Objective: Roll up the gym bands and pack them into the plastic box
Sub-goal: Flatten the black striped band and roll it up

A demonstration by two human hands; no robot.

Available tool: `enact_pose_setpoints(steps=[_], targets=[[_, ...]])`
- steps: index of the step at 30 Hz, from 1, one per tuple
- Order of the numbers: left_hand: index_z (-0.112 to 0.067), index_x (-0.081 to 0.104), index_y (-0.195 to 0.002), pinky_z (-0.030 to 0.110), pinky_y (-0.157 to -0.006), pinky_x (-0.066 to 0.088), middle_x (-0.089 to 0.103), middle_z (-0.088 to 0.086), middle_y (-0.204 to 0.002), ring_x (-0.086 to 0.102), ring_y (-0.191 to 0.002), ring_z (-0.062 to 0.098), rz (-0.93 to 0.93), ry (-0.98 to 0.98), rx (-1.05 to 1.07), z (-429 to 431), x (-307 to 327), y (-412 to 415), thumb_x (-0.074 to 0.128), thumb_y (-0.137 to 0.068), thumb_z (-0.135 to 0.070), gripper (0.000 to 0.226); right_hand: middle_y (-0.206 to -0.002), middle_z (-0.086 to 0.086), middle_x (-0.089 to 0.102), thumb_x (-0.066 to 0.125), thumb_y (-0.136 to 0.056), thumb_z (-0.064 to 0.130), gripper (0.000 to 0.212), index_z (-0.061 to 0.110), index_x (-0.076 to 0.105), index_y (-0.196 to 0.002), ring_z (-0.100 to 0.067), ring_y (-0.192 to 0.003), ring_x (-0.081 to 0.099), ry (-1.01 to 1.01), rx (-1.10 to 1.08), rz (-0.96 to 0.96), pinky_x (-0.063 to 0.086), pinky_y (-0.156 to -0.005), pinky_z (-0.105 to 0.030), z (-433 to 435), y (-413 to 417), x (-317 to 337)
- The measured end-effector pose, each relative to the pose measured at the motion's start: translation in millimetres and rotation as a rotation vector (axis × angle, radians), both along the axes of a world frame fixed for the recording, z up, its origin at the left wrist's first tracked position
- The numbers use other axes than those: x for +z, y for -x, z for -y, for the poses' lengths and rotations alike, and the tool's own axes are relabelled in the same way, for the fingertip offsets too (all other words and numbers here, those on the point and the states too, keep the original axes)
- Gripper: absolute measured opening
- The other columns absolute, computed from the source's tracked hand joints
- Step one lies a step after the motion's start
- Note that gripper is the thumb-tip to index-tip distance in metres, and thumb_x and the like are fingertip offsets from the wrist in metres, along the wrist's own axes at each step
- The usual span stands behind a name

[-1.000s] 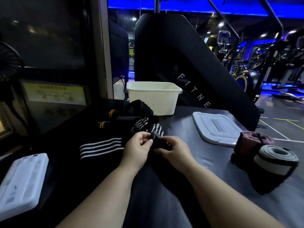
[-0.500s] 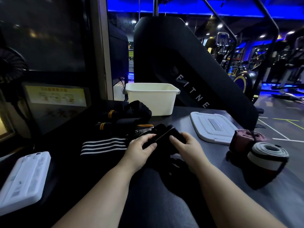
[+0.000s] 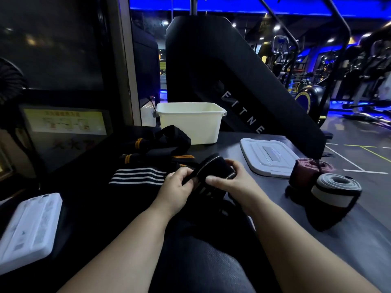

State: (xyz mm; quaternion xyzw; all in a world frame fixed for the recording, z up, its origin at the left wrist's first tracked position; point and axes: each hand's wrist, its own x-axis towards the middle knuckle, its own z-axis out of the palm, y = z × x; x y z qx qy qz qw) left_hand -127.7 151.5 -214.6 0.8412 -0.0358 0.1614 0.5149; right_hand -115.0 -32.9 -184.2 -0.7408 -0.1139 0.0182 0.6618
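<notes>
Black band [image 3: 213,168], partly rolled, held at frame centre over table [image 3: 364,233]: our left hand [image 3: 175,187] pinches loose strip, our right hand [image 3: 234,182] curls round roll. Right of frame: grey roll [image 3: 336,193] touching maroon roll [image 3: 304,170], lid [image 3: 268,157] behind. Unrolled bands [image 3: 156,149] heaped left of centre; plastic box [image 3: 190,123] beyond, uncovered.

A gym: exercise machines [image 3: 313,100] line the blue-lit floor behind a black machine [image 3: 211,70] lettered FITNE.
</notes>
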Motion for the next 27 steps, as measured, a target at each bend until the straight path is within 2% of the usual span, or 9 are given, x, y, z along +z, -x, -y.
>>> enact_pose_setpoints(steps=[3,5,7,9,12,15,19,23,27], targets=[[-0.026,0.068,-0.096,0.028,-0.083,0.052,0.065,0.006,-0.103,0.064,-0.093,0.015,-0.004,-0.013,0.002,2.0,-0.3,0.7,0.065,-0.091,-0.027,0.006,-0.087,0.000,0.073,0.091,-0.062,0.020,0.048,0.025,0.062,-0.100,-0.012,-0.078,0.071,0.089,-0.042,-0.030,0.057,-0.069,-0.026,-2.9,3.0,2.6],[-0.021,0.068,-0.097,0.015,-0.078,0.048,0.066,0.001,-0.099,0.062,-0.089,0.007,0.002,-0.001,-0.007,3.6,-0.6,1.5,0.066,-0.091,-0.025,0.008,-0.085,-0.004,0.072,0.086,-0.067,0.012,0.037,0.020,0.064,-0.096,-0.019,-0.079,0.070,0.073,-0.070,-0.051,0.059,-0.079,-0.037,-4.2,-0.1,-0.3],[-0.019,0.067,-0.098,0.003,-0.071,0.042,0.065,-0.008,-0.092,0.059,-0.084,-0.001,-0.018,0.033,-0.003,5.1,-0.4,3.8,0.065,-0.092,-0.021,0.007,-0.084,-0.004,0.068,0.078,-0.073,0.005,0.029,0.021,0.062,-0.091,-0.021,-0.079,0.067,0.098,-0.105,-0.053,0.056,-0.080,-0.038,-2.6,-3.3,-2.8],[-0.021,0.066,-0.108,0.001,-0.076,0.040,0.065,-0.012,-0.099,0.060,-0.095,0.002,-0.066,0.050,-0.012,4.3,-3.3,2.7,0.062,-0.094,-0.018,0.015,-0.086,-0.004,0.066,0.072,-0.076,0.002,0.029,0.023,0.059,-0.090,-0.023,-0.082,0.066,0.120,-0.149,-0.060,0.055,-0.079,-0.038,1.9,-7.7,-3.0],[-0.027,0.062,-0.126,0.011,-0.092,0.033,0.062,-0.007,-0.122,0.052,-0.117,0.007,-0.124,-0.118,0.009,5.4,-5.2,-0.4,0.060,-0.095,-0.025,0.030,-0.091,-0.010,0.067,0.068,-0.077,0.002,0.029,0.026,0.058,-0.090,-0.031,-0.088,0.067,0.163,-0.210,-0.071,0.056,-0.075,-0.046,14.0,-12.7,-0.4],[-0.031,0.059,-0.131,0.012,-0.092,0.026,0.060,-0.005,-0.131,0.047,-0.124,0.011,-0.176,-0.168,0.032,5.4,-4.3,-3.1,0.056,-0.097,-0.034,0.035,-0.091,-0.013,0.064,0.067,-0.079,0.001,0.029,0.025,0.056,-0.091,-0.033,-0.081,0.065,0.180,-0.222,-0.098,0.056,-0.064,-0.045,26.3,-14.0,2.6],[-0.038,0.061,-0.127,0.017,-0.098,0.032,0.057,-0.002,-0.131,0.049,-0.124,0.013,-0.206,-0.218,0.030,4.8,-8.3,-4.8,0.054,-0.095,-0.046,0.034,-0.099,-0.015,0.063,0.067,-0.080,0.001,0.030,0.023,0.057,-0.099,-0.031,-0.082,0.066,0.155,-0.211,-0.137,0.055,-0.058,-0.035,39.7,-8.8,7.2],[-0.046,0.064,-0.118,0.025,-0.107,0.037,0.061,-0.015,-0.125,0.052,-0.121,0.001,-0.106,-0.155,-0.104,8.2,1.2,7.0,0.050,-0.080,-0.071,0.047,-0.093,-0.012,0.060,0.062,-0.086,-0.002,0.023,0.015,0.055,-0.101,-0.022,-0.070,0.060,0.047,-0.178,-0.190,0.052,-0.051,-0.029,57.5,6.5,12.5],[-0.033,0.059,-0.121,0.000,-0.085,0.036,0.061,-0.021,-0.114,0.054,-0.103,-0.015,-0.096,-0.084,-0.344,23.3,12.7,26.2,0.067,-0.090,-0.031,0.032,-0.078,-0.008,0.057,0.057,-0.091,-0.001,0.014,0.012,0.056,-0.095,-0.016,-0.061,0.056,-0.126,-0.130,-0.252,0.051,-0.049,-0.025,66.4,22.6,12.5]])
